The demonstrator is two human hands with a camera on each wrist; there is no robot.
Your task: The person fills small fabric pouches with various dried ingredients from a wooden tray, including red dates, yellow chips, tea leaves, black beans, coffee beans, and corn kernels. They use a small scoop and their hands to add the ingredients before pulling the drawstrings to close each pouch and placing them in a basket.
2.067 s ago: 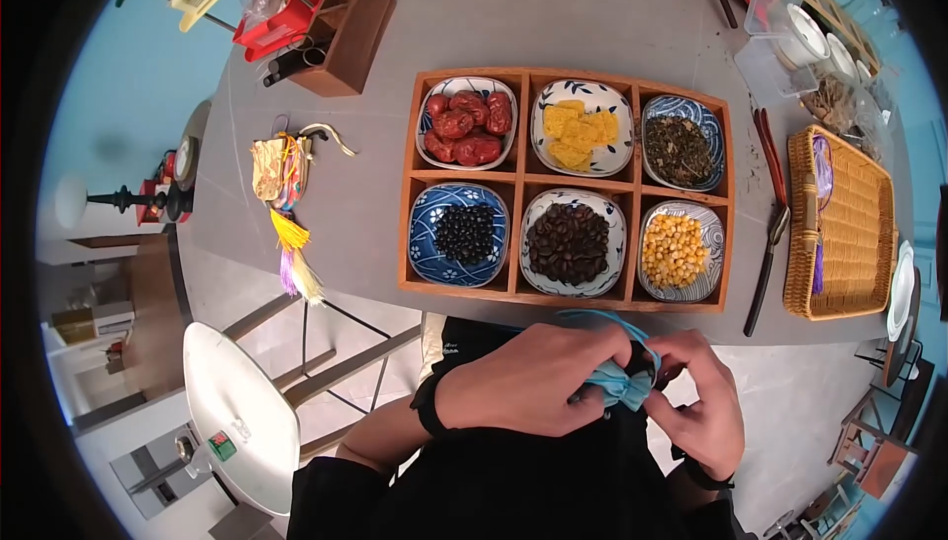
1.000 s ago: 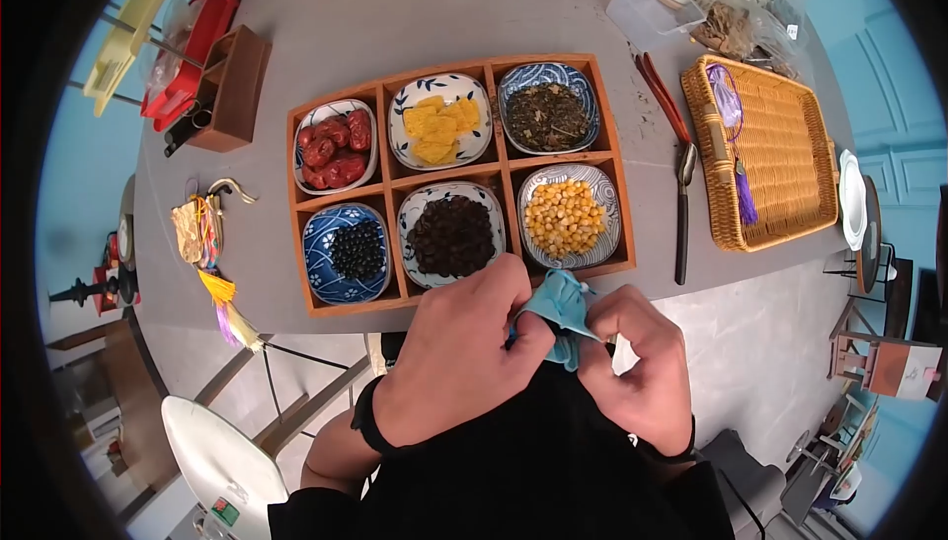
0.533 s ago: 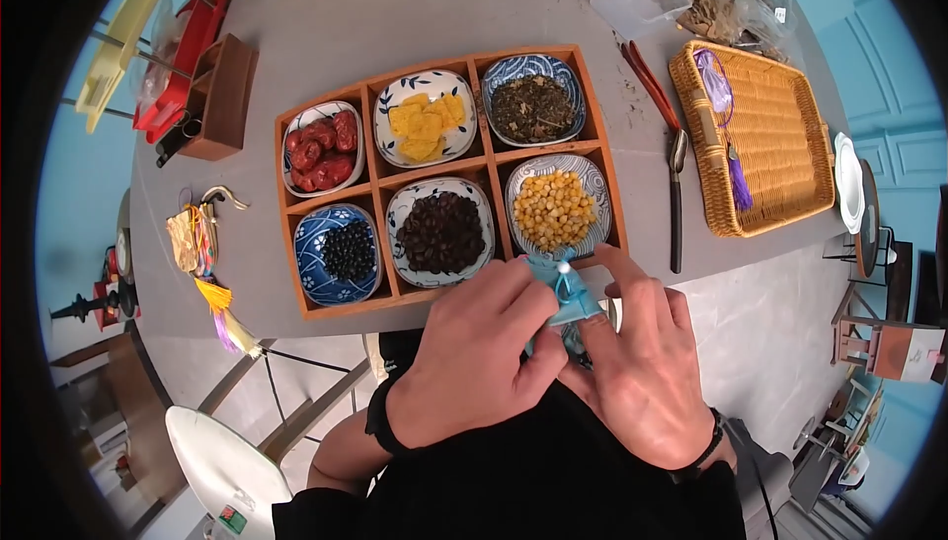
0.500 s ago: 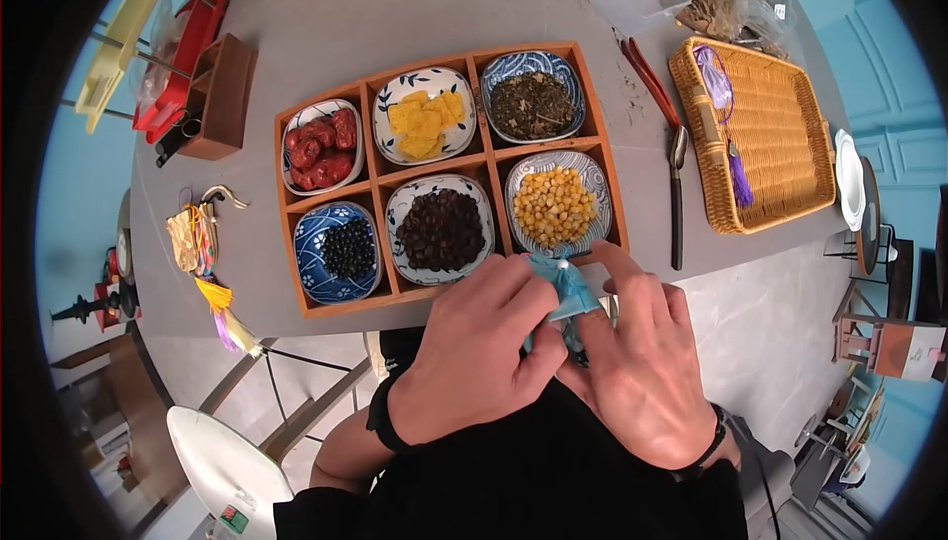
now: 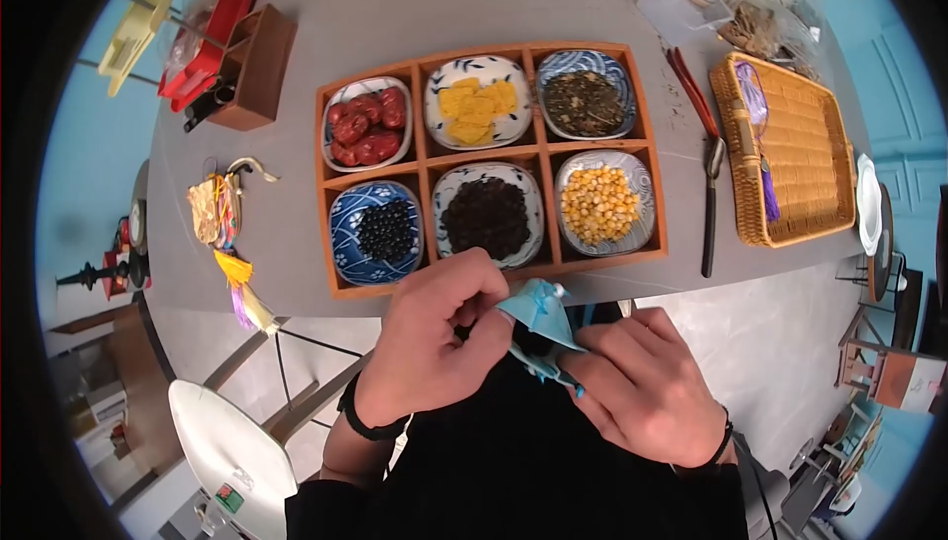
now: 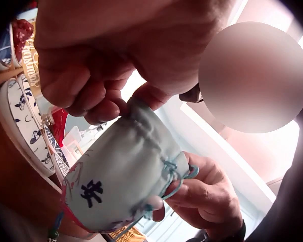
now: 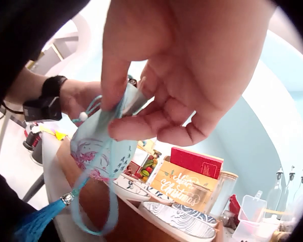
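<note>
A light-blue drawstring pouch (image 5: 541, 313) is between the hands, just below the wooden tray's front edge. Its mouth is spread, showing a dark inside. My left hand (image 5: 430, 338) pinches one side of the mouth between thumb and fingers; my right hand (image 5: 642, 387) pinches the opposite edge. In the left wrist view the pouch (image 6: 116, 171) carries a dark-blue character, and blue cords hang near the other hand. The right wrist view shows pink embroidery, a looped cord and a blue tassel (image 7: 43, 219). The wooden tray (image 5: 622, 260) holds bowls, including corn kernels (image 5: 599, 204) and dark-brown beans (image 5: 484, 219).
Red dates (image 5: 365, 125), yellow pieces (image 5: 474, 106), dried leaves (image 5: 583, 101) and black beans (image 5: 385, 232) fill the other bowls. A wicker basket (image 5: 805, 175) lies right, beside a black-handled spoon (image 5: 709, 214). Tasselled sachets (image 5: 217, 209) lie left, near a wooden box (image 5: 265, 71).
The cords and gathered neck were pulled at first; now the pouch's mouth is spread wide. Over the last half second the hands have drawn apart and the head view has shifted.
</note>
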